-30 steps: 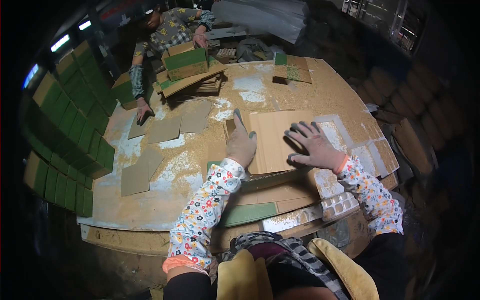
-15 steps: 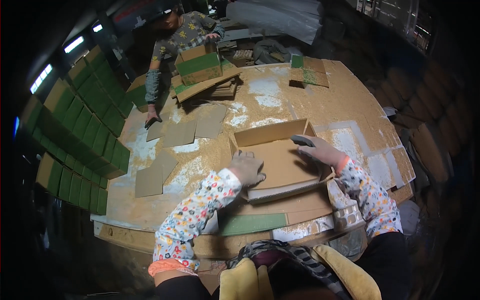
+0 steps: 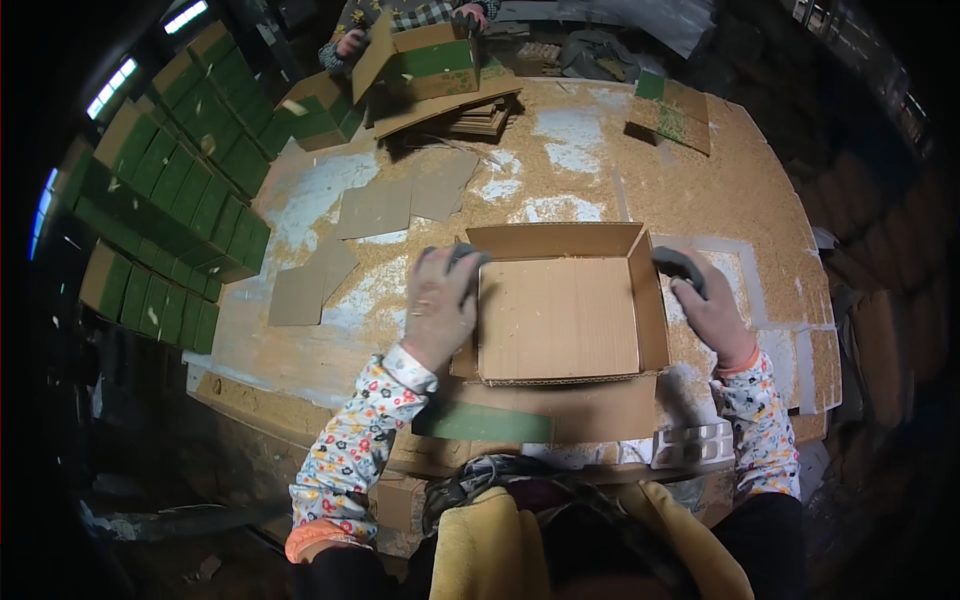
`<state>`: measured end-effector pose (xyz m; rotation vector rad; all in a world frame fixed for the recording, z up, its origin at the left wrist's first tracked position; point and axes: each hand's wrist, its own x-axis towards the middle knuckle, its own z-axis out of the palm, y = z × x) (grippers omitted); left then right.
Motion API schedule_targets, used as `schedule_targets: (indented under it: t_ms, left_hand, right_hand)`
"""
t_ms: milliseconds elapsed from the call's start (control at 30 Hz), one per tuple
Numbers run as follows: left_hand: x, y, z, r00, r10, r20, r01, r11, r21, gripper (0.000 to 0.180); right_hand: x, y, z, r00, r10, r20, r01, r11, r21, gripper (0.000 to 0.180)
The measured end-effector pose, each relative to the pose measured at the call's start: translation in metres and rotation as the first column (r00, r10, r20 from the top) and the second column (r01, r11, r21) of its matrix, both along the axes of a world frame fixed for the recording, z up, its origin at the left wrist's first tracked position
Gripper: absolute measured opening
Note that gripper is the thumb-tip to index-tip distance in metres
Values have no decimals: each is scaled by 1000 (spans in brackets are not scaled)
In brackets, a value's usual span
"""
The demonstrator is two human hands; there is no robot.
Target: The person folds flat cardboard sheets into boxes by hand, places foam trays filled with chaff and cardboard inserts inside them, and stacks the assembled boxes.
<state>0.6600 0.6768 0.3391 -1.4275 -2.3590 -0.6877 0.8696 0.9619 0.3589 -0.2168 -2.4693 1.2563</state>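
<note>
Head-high view over the worktop (image 3: 750,200)

The left head-worn fisheye camera looks down and forward from close above the near edge, its wide field reaching both near corners and the far edge.

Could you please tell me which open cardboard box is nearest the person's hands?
The box between the left hand and right hand; the green-sided boxes stand at the far end of the table or to its left.

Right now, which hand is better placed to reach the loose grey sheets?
Left, likely: the left hand is at the left side of the open box, nearer the grey sheets; the right hand is across the box.
</note>
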Motion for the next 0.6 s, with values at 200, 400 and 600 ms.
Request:
schedule_targets:
  t_ms: [200, 400, 600]
  left_hand:
    - [35, 9, -88, 471, 367, 802, -304, 921, -243, 103]
    - [2, -50, -95, 240, 40, 970, -254, 967, 23, 81]
    - [-3, -188, -197, -225, -640, 735, -845, 504, 181, 23]
  right_hand:
    - [-21, -2, -100, 732, 43, 679, 64, 989, -131, 60]
    - [-15, -73, -72, 914, -39, 404, 325, 665, -673, 37]
    - [-59, -184, -70, 910, -256, 326, 407, 697, -590, 32]
